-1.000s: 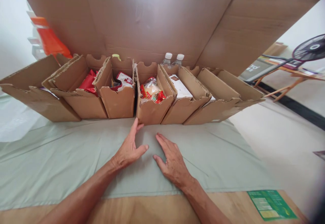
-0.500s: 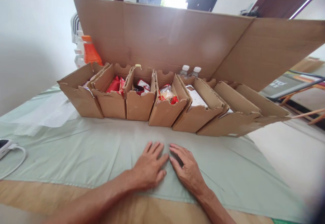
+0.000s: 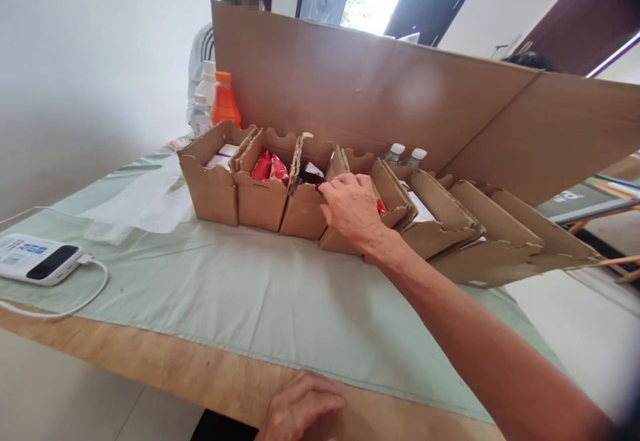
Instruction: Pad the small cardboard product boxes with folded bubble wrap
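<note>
- Far left, a white power bank with a dark end panel and a white cable lies on the pale green tablecloth, well apart from the boxes.
- Next, the first open brown cardboard box holds white cartons. An orange bottle with an orange cap stands behind the row.
- The second brown cardboard box holds shiny red packets.
- The third brown cardboard box holds a dark red packet with a white label, close to the right hand's fingertips.
- Below, the left hand rests at the bare wooden table edge, fingers loosely bent, nothing seen in it. It seems well placed there, out of the reach's way; it could steady the third box if that shifts.
- The right hand is palm down across the fourth brown cardboard box, fingers bent at the third box's right side. Whether they are apart or pinching the dark packet cannot be told. A light pinch on its edge, lifted straight up, would probably clear the jagged rims best.
- Further right, the fifth brown cardboard box stands close to the forearm; a raised wrist should avoid nudging it.
</note>
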`<control>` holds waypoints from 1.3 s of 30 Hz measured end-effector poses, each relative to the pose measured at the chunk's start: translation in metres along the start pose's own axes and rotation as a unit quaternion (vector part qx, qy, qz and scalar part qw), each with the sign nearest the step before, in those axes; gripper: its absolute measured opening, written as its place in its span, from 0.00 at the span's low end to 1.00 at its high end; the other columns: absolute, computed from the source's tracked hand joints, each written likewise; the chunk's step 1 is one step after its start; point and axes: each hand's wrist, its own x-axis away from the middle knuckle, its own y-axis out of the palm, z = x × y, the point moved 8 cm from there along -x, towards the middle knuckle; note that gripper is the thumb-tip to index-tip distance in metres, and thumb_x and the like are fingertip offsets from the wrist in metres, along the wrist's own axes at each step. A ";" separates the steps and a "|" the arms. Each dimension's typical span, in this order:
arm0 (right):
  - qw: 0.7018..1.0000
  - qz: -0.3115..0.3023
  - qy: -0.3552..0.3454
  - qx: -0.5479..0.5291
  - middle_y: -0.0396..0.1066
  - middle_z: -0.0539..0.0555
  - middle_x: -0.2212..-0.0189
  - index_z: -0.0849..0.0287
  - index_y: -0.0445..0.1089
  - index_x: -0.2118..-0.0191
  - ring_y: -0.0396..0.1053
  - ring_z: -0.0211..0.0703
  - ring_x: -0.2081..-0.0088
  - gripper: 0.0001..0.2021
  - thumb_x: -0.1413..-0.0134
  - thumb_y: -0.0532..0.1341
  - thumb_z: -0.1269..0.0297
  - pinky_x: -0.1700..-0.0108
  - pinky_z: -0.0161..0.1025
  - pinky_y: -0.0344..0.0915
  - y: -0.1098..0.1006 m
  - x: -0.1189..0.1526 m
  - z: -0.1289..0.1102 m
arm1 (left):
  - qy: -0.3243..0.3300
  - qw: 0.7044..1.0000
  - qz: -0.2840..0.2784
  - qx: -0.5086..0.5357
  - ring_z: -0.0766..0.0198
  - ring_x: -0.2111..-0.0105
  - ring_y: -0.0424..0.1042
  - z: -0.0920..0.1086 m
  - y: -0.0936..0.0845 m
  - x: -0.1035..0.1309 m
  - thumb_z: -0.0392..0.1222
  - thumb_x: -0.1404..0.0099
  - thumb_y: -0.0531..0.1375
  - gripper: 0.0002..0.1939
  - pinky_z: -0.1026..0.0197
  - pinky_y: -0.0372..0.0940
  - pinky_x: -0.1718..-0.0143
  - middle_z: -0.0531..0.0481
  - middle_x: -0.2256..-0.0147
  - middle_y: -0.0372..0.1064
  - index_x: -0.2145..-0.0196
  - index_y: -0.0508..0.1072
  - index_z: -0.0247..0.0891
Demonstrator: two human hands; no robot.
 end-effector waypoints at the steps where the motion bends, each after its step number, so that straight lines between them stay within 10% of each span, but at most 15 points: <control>1: 1.000 -0.010 0.000 0.009 0.80 0.65 0.63 0.64 0.78 0.60 0.68 0.59 0.54 0.10 0.41 0.58 0.76 0.50 0.55 0.56 0.006 -0.005 -0.001 | 0.001 0.999 0.032 0.011 0.48 0.51 0.79 0.003 -0.005 0.000 0.45 0.33 0.62 0.21 0.48 0.75 0.52 0.36 0.51 0.77 0.43 0.74 0.44; 7: 1.000 -0.016 -0.017 0.020 0.80 0.59 0.67 0.60 0.78 0.66 0.69 0.52 0.58 0.10 0.42 0.59 0.77 0.49 0.53 0.57 -0.009 0.019 -0.019 | -0.005 0.984 0.175 -0.022 0.38 0.37 0.66 0.017 -0.018 0.012 0.41 0.37 0.61 0.28 0.34 0.66 0.41 0.34 0.36 0.61 0.39 0.67 0.47; 13: 0.990 0.029 -0.102 -0.089 0.78 0.51 0.67 0.53 0.74 0.65 0.72 0.51 0.49 0.14 0.37 0.55 0.78 0.36 0.56 0.54 -0.082 0.127 -0.056 | -0.111 0.945 0.292 -0.093 0.38 0.30 0.52 0.033 -0.080 0.033 0.42 0.31 0.56 0.28 0.28 0.53 0.33 0.41 0.30 0.52 0.34 0.60 0.51; 16: 0.986 0.051 -0.080 -0.136 0.79 0.50 0.58 0.48 0.73 0.62 0.71 0.52 0.45 0.12 0.36 0.56 0.74 0.38 0.57 0.58 -0.103 0.183 -0.030 | -0.134 0.932 0.315 -0.118 0.39 0.30 0.52 0.039 -0.106 0.033 0.43 0.30 0.57 0.27 0.29 0.52 0.33 0.43 0.31 0.53 0.34 0.60 0.51; 19: 0.980 0.135 0.085 -0.123 0.72 0.55 0.42 0.47 0.73 0.55 0.70 0.58 0.42 0.09 0.34 0.58 0.66 0.41 0.59 0.64 -0.110 0.238 0.026 | -0.147 0.928 0.319 -0.121 0.41 0.33 0.57 0.039 -0.114 0.026 0.45 0.29 0.58 0.28 0.32 0.57 0.34 0.42 0.31 0.53 0.33 0.59 0.50; 22: 0.942 0.179 0.252 -0.130 0.68 0.59 0.38 0.48 0.69 0.41 0.69 0.60 0.40 0.17 0.34 0.61 0.58 0.38 0.60 0.65 -0.099 0.298 0.062 | -0.180 0.924 0.321 -0.102 0.42 0.35 0.60 0.031 -0.116 0.012 0.47 0.30 0.60 0.33 0.34 0.59 0.35 0.41 0.31 0.53 0.31 0.56 0.49; 26: 0.925 0.050 0.278 -0.254 0.70 0.61 0.39 0.50 0.55 0.29 0.75 0.57 0.45 0.35 0.37 0.63 0.51 0.47 0.53 0.75 -0.044 0.333 0.039 | -0.201 0.932 0.290 -0.083 0.42 0.35 0.63 0.014 -0.128 -0.027 0.50 0.33 0.63 0.40 0.33 0.60 0.36 0.41 0.30 0.54 0.29 0.51 0.52; 32: 0.866 0.057 0.314 -0.385 0.70 0.63 0.38 0.53 0.53 0.28 0.70 0.66 0.39 0.41 0.43 0.67 0.50 0.43 0.62 0.73 0.005 0.313 0.000 | -0.233 0.958 0.165 -0.019 0.42 0.36 0.64 -0.005 -0.117 -0.084 0.52 0.37 0.65 0.37 0.40 0.66 0.39 0.37 0.36 0.64 0.34 0.61 0.40; 39: 0.801 0.112 0.328 -0.489 0.72 0.63 0.40 0.56 0.65 0.34 0.69 0.64 0.38 0.32 0.40 0.65 0.46 0.38 0.60 0.68 0.012 0.306 0.065 | -0.209 0.966 0.154 -0.008 0.48 0.38 0.68 0.004 -0.058 -0.076 0.47 0.34 0.61 0.33 0.44 0.68 0.40 0.42 0.35 0.63 0.33 0.60 0.44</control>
